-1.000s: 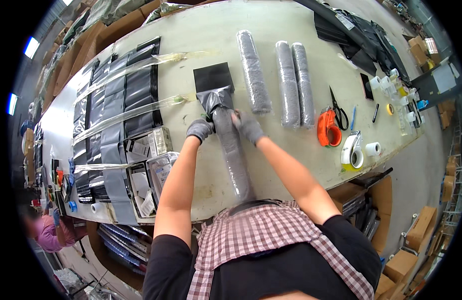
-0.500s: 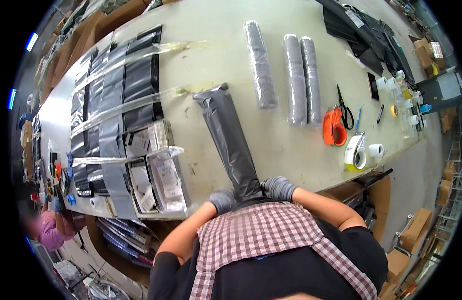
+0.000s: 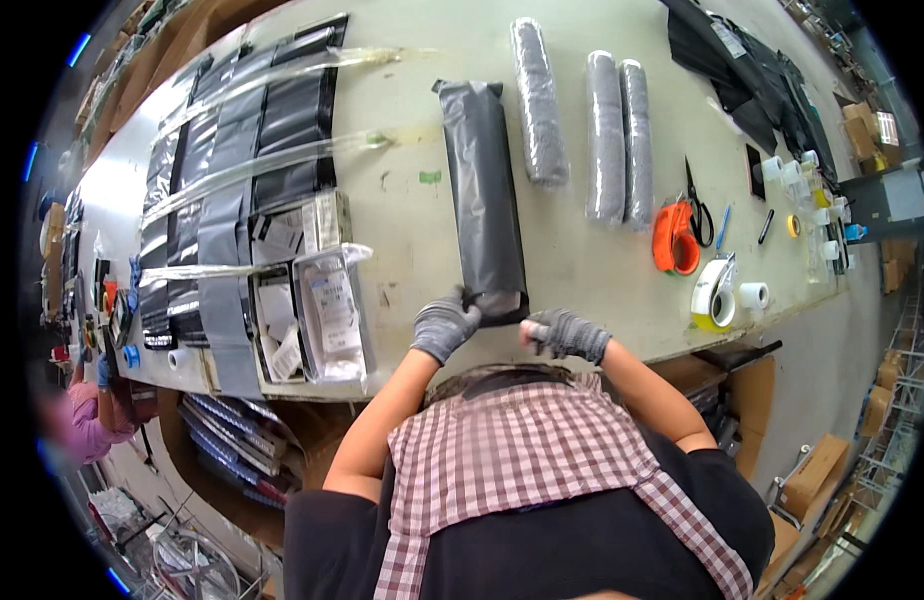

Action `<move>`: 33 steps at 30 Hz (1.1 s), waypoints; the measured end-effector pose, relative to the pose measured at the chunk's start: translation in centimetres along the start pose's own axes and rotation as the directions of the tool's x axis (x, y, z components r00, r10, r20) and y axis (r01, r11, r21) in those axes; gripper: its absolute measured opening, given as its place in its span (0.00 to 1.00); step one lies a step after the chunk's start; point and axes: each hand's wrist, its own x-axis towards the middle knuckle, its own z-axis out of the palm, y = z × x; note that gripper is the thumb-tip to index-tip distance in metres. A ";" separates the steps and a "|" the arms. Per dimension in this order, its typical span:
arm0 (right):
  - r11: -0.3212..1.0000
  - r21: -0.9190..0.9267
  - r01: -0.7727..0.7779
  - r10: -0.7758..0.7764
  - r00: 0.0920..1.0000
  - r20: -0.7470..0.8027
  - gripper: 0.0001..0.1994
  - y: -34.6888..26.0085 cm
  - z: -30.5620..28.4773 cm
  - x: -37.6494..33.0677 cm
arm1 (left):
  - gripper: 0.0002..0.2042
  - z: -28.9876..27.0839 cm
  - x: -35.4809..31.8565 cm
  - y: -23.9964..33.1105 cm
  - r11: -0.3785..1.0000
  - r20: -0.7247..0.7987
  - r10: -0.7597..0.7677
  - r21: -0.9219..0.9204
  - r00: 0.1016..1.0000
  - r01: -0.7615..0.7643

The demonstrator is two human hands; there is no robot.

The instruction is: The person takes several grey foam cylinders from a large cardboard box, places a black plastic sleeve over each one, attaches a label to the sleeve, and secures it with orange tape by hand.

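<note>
A long dark-grey plastic mailing bag [image 3: 482, 200] lies on the table in front of me, its length pointing away. Its near end gapes a little, and something greyish shows at the mouth. My left hand [image 3: 446, 326], in a grey knitted glove, is closed on the near left corner of the bag. My right hand [image 3: 569, 336], gloved alike, is just off the near right corner, fingers bent and slightly apart, with nothing visible in them. Beyond the bag, to the right, lie a clear-wrapped grey roll [image 3: 539, 105] and two more wrapped grey rolls [image 3: 604, 140] side by side.
On the left are stacked dark bags [image 3: 225, 140] under clear tape strips and boxes with papers [image 3: 330, 310]. To the right are an orange tape dispenser [image 3: 674, 238], black scissors [image 3: 696, 205], a white tape dispenser [image 3: 715, 293] and black plastic sheets [image 3: 752, 85]. A co-worker [image 3: 85, 425] is at far left.
The bag has moved away from my body onto the table and lies straighter. Both hands have moved forward with it; the right has come off the bag.
</note>
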 end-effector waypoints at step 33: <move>0.507 -0.606 -0.612 -0.362 0.487 -0.795 0.22 -9.0 -19.7 10.9 | 0.16 -1.4 7.1 2.8 0.991 -0.017 0.018 -0.131 1.000 -0.020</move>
